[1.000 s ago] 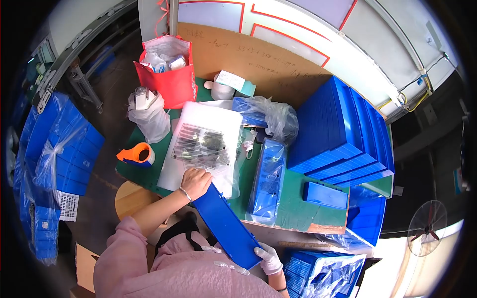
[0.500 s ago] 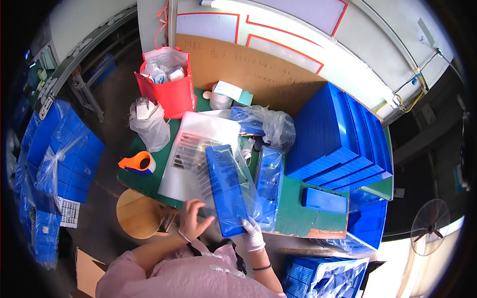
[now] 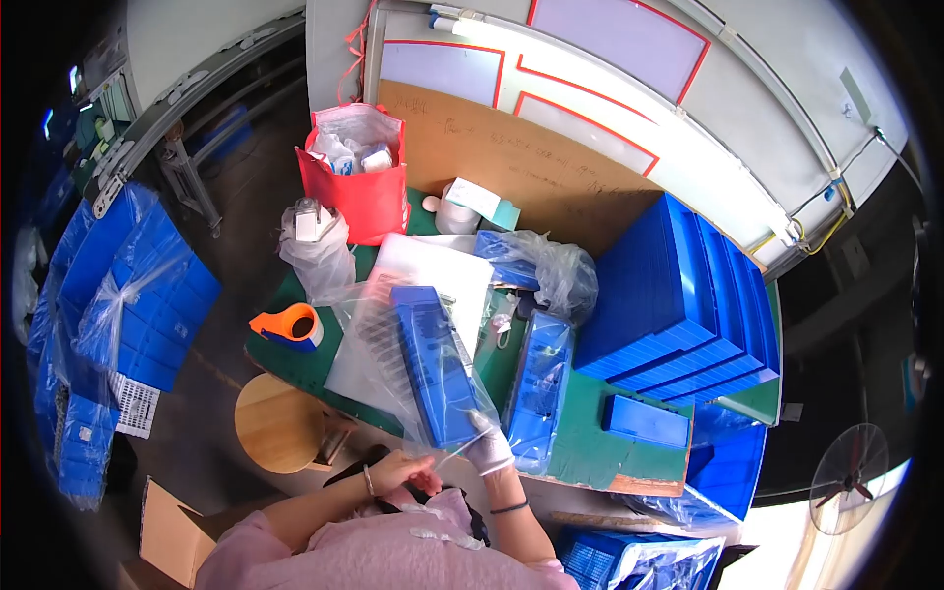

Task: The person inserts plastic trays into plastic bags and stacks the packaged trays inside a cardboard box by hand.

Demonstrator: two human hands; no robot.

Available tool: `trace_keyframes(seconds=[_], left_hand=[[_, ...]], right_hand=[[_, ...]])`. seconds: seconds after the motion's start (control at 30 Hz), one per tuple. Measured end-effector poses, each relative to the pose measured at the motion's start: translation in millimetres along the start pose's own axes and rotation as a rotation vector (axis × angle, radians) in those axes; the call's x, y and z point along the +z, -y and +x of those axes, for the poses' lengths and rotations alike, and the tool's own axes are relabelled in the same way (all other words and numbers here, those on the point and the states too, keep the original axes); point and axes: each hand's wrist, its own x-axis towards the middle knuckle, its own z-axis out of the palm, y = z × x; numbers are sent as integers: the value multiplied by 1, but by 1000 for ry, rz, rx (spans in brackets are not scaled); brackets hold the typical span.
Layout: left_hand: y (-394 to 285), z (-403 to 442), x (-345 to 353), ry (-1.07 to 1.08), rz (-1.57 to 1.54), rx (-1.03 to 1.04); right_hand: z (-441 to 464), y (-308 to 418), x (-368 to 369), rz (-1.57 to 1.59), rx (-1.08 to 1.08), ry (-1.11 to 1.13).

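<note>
A long blue plastic bin (image 3: 430,359) lies slanted inside a clear plastic bag (image 3: 369,339), whose loose film spreads out to the left. At the bin's near end, my right hand (image 3: 489,447), in a white glove, grips it through the film. My bare left hand (image 3: 405,474) is close to my body, just below the bag's near edge. Its fingers are curled; whether they pinch the film is too small to tell. Another bagged blue bin (image 3: 541,383) rests on the green table to the right. White sheet material (image 3: 457,275) lies under the held bin.
Large blue bins (image 3: 644,305) are stacked at the table's right, with a small blue tray (image 3: 646,421) before them. An orange tape dispenser (image 3: 288,325), red bag (image 3: 356,182) and crumpled plastic (image 3: 560,275) lie around. A wooden stool (image 3: 278,423) stands by the left edge.
My left hand has come down toward my body, its spread fingers now curled. The bag's film reaches farther left and lower around the bin. My right hand keeps its hold; the view has shifted slightly.
</note>
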Motion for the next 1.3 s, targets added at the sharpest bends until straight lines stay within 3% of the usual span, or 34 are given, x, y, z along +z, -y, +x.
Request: trace_keyframes(seconds=[0.07, 0.13, 0.2, 0.27, 0.4, 0.47, 0.5, 0.53, 0.63, 0.67, 0.73, 0.8, 0.83, 0.87, 0.93, 1.0, 1.03, 1.07, 1.13, 1.17, 1.2, 1.23, 1.3], left_hand=[[-14, -9, 13, 79, 181, 100], [-15, -4, 2, 88, 150, 114], [-24, -2, -6, -34, 324, 183], [-24, 1, -3, -12, 348, 155], [-27, 8, 17, 216, 320, 116], [-40, 2, 18, 291, 198, 206], [-52, -7, 19, 253, 223, 240], [-60, -13, 17, 259, 224, 234], [-84, -22, 16, 159, 171, 331], [-94, -26, 17, 159, 170, 331], [-118, -32, 18, 124, 119, 450], [-144, -35, 21, 207, 114, 520], [-159, -36, 28, 252, 150, 550], [-171, -34, 35, 284, 200, 580], [-196, -38, 53, 338, 367, 600], [-219, -46, 62, 259, 424, 628], [-225, -44, 55, 281, 367, 720], [-231, -59, 49, 215, 417, 913], [-226, -94, 17, -292, 660, 1306], [-210, -113, 1, -681, 708, 1283], [-187, -121, -26, -939, 854, 1187], [-149, -119, -54, -847, 610, 1016], [-91, -115, -82, -326, -129, 545]], right_hand=[[15, 2, 3, -53, -128, -2], [-2, 24, 17, -21, -28, 119], [-17, 43, 17, -15, 55, 88], [-23, 41, 34, 36, 76, 34], [18, 24, 18, 274, 111, 138], [30, 26, 33, 19, -190, 5], [32, 30, 35, -264, -359, -3], [31, 31, 31, -262, -364, -10], [1, 53, 64, -1610, -908, -107], [-16, 60, 79, -1779, -834, -172], [-55, 77, 120, -1774, -1125, -94], [-79, 85, 151, -1967, -1501, -92], [-69, 87, 153, -1980, -1522, -40], [-62, 92, 169, -2099, -1521, -99], [-30, 97, 176, -2039, -1375, -95], [-25, 104, 183, -2032, -1150, -31], [-28, 104, 191, -2041, -1253, -41], [-33, 104, 192, -1986, -1200, -91], [-34, 113, 164, -1673, -854, -142], [-42, 119, 156, -1499, -634, -194], [-44, 121, 137, -1297, -555, -175], [-51, 123, 128, -1257, -494, -218], [-61, 115, 116, -1104, -372, -270]])
